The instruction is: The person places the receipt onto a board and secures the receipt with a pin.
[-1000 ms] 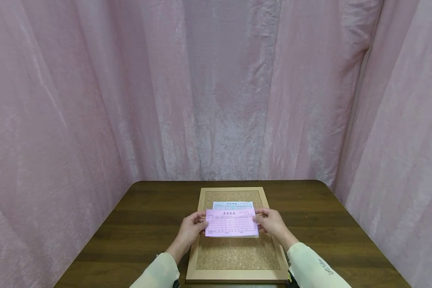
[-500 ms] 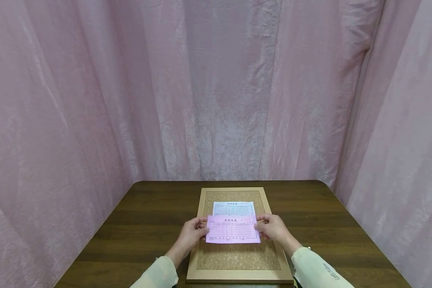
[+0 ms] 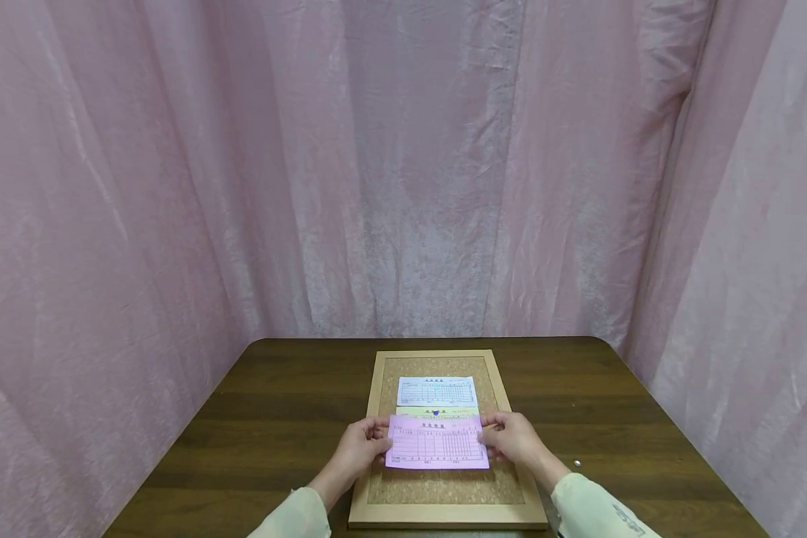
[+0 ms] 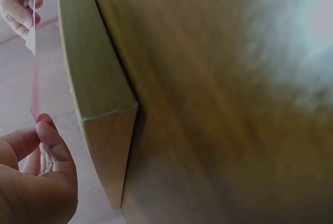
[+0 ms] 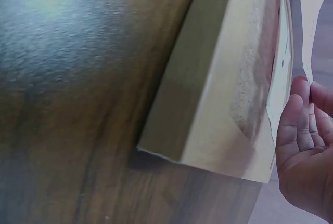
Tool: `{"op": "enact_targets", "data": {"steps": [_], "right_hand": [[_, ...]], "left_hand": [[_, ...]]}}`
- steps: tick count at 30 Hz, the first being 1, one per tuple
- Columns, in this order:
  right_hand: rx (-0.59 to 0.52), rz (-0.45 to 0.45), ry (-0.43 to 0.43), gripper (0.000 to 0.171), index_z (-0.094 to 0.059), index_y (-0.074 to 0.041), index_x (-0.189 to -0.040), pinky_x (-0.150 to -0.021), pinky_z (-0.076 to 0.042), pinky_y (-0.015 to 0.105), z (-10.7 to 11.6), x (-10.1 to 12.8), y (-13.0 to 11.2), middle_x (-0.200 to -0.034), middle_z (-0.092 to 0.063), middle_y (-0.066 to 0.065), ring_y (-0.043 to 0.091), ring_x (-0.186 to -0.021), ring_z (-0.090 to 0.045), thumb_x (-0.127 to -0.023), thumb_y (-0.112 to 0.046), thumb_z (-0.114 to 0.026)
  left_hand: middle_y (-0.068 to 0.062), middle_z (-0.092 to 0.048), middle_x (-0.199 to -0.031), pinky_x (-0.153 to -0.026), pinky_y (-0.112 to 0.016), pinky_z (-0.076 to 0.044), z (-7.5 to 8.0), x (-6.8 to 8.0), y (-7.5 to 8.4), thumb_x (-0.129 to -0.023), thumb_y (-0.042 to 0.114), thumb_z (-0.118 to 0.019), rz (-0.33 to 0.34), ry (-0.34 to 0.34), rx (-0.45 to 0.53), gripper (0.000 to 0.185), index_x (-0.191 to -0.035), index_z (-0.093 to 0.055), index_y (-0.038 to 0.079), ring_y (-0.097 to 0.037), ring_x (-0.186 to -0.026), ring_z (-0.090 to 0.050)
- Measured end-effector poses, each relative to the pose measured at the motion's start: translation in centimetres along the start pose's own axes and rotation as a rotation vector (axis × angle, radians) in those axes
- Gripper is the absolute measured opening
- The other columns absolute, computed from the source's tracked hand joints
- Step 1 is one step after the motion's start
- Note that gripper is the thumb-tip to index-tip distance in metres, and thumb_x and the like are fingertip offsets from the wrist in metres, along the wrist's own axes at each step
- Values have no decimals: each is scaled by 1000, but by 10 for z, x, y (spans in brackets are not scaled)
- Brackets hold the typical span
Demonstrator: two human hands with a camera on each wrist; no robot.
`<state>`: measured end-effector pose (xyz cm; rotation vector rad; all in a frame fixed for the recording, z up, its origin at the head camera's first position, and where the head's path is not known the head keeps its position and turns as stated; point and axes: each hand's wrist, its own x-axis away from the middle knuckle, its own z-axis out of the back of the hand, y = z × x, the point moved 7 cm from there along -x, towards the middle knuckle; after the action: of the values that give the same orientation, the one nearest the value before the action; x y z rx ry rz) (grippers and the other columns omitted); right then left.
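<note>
A pink printed form slip (image 3: 437,442) is stretched between both hands over the framed cork board (image 3: 444,490). My left hand (image 3: 359,452) pinches its left edge between thumb and fingers; my right hand (image 3: 516,442) pinches the right edge. Both wrist views show the slip edge-on, held clear of the board. Farther up the board lies a pale blue form slip (image 3: 436,396) with a light turquoise pin (image 3: 436,388) on it. Just below that, a yellow form slip (image 3: 406,412) with a dark blue pin (image 3: 436,412) is mostly covered by the pink one.
The board's raised wooden frame (image 3: 447,515) lies on a dark wood table (image 3: 289,418). A small shiny pin-like object (image 3: 577,463) is on the table, right of the board. Pink curtains (image 3: 430,187) hang behind and on both sides.
Both hands have drawn the pink slip down the board, toward the body. The yellow slip and its dark blue pin have come into view, and the small shiny object shows beside the right sleeve.
</note>
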<state>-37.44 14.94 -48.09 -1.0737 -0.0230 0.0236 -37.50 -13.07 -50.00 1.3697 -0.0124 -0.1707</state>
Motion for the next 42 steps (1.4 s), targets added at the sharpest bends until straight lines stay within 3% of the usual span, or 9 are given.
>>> {"op": "enact_targets", "data": {"steps": [11,24,31,42], "right_hand": [[-42,-15,-32,22,-68,6,-105,-47,-49,27,-3,11,6,-69,-62,6,17,-55,-59,-83,4,-69],[-80,37,-92,32,-61,12,-112,-44,-46,24,-6,20,9,-64,-62,7,14,-50,-58,-81,8,-67],[-79,10,-93,44,-56,12,-122,-44,-46,23,-8,20,16,-64,-61,7,14,-49,-57,-79,9,-68],[-52,10,-99,46,-56,12,-121,-43,-45,22,-9,21,20,-62,-60,7,13,-48,-57,-77,10,-68]], "left_hand": [[-5,-57,-79,-52,-24,-50,-8,12,0,-82,-16,-64,-14,-32,-7,33,-115,-62,-14,-13,-64,-53],[-3,-54,-73,-51,-24,-49,-14,21,-3,-79,-19,-64,-9,-85,-15,44,-122,-55,-15,-12,-59,-53],[-5,-57,-71,-50,-24,-48,-17,24,-1,-79,-19,-64,-2,-108,-36,45,-122,-54,-14,-13,-58,-54],[-9,-62,-71,-51,-28,-52,-14,21,-4,-78,-16,-66,9,-111,-52,50,-125,-51,-16,-14,-56,-58]]}}
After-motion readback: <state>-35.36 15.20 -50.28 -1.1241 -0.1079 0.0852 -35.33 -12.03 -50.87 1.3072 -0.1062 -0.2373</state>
